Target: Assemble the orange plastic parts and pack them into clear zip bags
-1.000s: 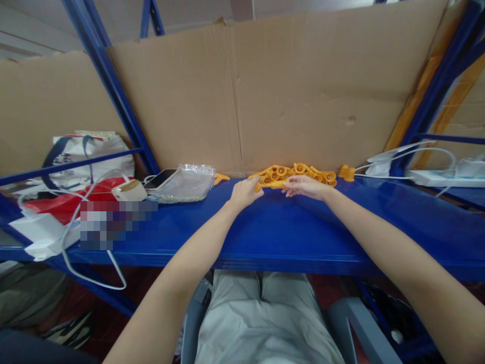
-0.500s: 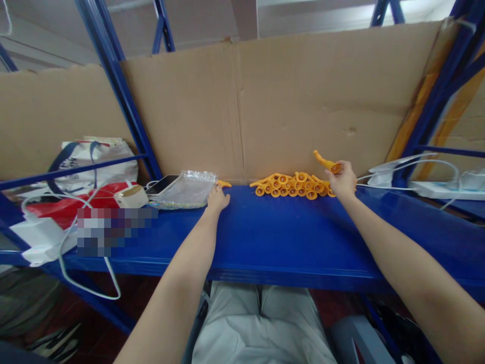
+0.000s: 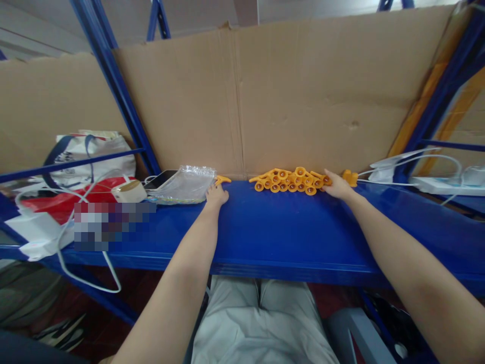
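Observation:
A row of several small orange plastic pieces [image 3: 290, 182] lies on the blue shelf [image 3: 273, 232] against the cardboard backing. My right hand [image 3: 337, 187] rests on the shelf at the row's right end, fingertips closed on the last orange piece there. My left hand [image 3: 216, 194] lies on the shelf with fingers stretched forward, just below a lone orange piece [image 3: 223, 179] and beside a clear plastic bag [image 3: 185, 184]. Another single orange piece [image 3: 349, 177] sits just right of my right hand.
A phone [image 3: 161, 178] and a roll of tape [image 3: 129, 191] lie left of the bag, with white chargers and cables [image 3: 38, 232] and a tote bag [image 3: 91, 156] beyond. A white power strip [image 3: 443, 184] with cables sits at the right. Blue rack posts [image 3: 125, 111] flank the shelf.
My right hand, which held an orange piece raised by the cardboard, has come down to the right end of the row. My left hand has stayed by the plastic bag.

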Tool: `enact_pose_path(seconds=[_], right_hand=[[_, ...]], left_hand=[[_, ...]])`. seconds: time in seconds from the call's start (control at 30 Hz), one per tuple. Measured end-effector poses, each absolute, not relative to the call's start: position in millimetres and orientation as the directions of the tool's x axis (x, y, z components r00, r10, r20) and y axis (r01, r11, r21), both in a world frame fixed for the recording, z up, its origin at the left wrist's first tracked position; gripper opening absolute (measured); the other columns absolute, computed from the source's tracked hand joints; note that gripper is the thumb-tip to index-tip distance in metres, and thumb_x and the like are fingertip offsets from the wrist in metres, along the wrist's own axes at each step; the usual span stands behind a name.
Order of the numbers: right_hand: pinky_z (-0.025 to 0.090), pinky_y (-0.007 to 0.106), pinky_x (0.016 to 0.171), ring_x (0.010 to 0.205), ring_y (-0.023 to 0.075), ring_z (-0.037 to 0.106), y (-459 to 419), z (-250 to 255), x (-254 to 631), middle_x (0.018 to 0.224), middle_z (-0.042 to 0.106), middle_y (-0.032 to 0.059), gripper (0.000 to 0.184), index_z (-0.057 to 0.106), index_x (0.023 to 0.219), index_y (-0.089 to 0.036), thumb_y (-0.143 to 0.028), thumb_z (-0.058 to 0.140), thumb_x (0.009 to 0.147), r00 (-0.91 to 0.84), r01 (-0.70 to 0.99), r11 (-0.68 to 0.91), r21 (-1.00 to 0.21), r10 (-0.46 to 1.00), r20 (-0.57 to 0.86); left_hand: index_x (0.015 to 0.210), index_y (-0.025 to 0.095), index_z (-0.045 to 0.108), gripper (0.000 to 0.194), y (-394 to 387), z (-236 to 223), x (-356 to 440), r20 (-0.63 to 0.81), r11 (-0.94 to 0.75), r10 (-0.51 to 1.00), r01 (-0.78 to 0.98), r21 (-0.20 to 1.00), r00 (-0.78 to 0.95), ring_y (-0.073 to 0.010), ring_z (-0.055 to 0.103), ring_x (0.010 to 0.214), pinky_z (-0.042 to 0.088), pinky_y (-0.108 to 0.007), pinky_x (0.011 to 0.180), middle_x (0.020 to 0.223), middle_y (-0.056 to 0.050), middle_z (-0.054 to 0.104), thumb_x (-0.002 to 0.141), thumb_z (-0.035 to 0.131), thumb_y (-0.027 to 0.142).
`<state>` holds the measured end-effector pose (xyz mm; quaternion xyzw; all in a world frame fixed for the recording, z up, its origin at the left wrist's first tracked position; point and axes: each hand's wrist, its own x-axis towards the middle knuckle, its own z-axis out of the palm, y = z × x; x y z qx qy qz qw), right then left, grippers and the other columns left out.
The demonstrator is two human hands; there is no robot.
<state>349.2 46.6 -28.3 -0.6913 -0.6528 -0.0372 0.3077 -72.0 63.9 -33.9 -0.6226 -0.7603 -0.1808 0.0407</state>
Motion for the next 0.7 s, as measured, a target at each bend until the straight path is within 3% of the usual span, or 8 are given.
enact_pose_path(seconds=[0.13, 0.27, 0.37, 0.53, 0.7], right_hand=[[0.038, 0.046, 0.111, 0.133, 0.0318, 0.049, 50, -26, 359, 0.143, 0.052, 0.0206, 0.063, 0.050, 0.141, -0.010, -0.020, 0.052, 0.079, 0.233, 0.861, 0.077, -0.503, 0.819, 0.524], [0.043, 0.047, 0.104, 0.119, 0.0309, 0.059, 51, -26, 373, 0.128, 0.062, 0.0206, 0.051, 0.060, 0.127, -0.013, -0.018, 0.049, 0.077, 0.336, 0.834, 0.098, -0.543, 0.690, 0.641], [0.045, 0.048, 0.100, 0.113, 0.0307, 0.061, 46, -27, 381, 0.118, 0.065, 0.0188, 0.044, 0.063, 0.116, -0.013, -0.018, 0.049, 0.074, 0.417, 0.812, 0.081, -0.579, 0.612, 0.671], [0.046, 0.043, 0.098, 0.106, 0.0275, 0.062, 30, -24, 384, 0.109, 0.066, 0.0165, 0.032, 0.062, 0.102, -0.013, -0.015, 0.048, 0.073, 0.608, 0.713, -0.080, -0.697, 0.566, 0.557], [0.045, 0.038, 0.096, 0.105, 0.0251, 0.061, 17, -23, 385, 0.109, 0.065, 0.0131, 0.026, 0.059, 0.100, -0.017, -0.015, 0.049, 0.076, 0.710, 0.610, -0.190, -0.769, 0.563, 0.424]], left_hand=[[0.138, 0.013, 0.051, 0.052, 64, -32, -73, 0.243, 0.182, 0.940, 0.954, 0.240, -0.240, -0.0321, 0.049, 0.133, 0.038, -0.044, 0.110, 0.143, -0.020, 0.051, 0.090, 0.040, 0.028], [0.136, 0.013, 0.055, 0.049, 65, -31, -74, 0.264, 0.133, 0.946, 0.969, 0.209, -0.187, -0.0328, 0.052, 0.130, 0.042, -0.045, 0.107, 0.140, -0.020, 0.054, 0.089, 0.042, 0.022], [0.131, 0.016, 0.060, 0.047, 69, -31, -74, 0.269, 0.068, 0.956, 0.983, 0.172, -0.113, -0.0292, 0.058, 0.124, 0.045, -0.038, 0.105, 0.137, -0.017, 0.056, 0.087, 0.042, 0.016], [0.114, 0.014, 0.070, 0.037, 76, -29, -70, 0.269, -0.042, 0.963, 0.993, 0.112, 0.011, -0.0231, 0.063, 0.115, 0.048, -0.027, 0.101, 0.124, -0.014, 0.064, 0.090, 0.041, 0.015], [0.097, 0.014, 0.075, 0.033, 79, -29, -64, 0.303, -0.234, 0.931, 0.970, 0.067, 0.203, -0.0225, 0.066, 0.108, 0.051, -0.029, 0.097, 0.108, -0.011, 0.072, 0.088, 0.043, 0.012]])
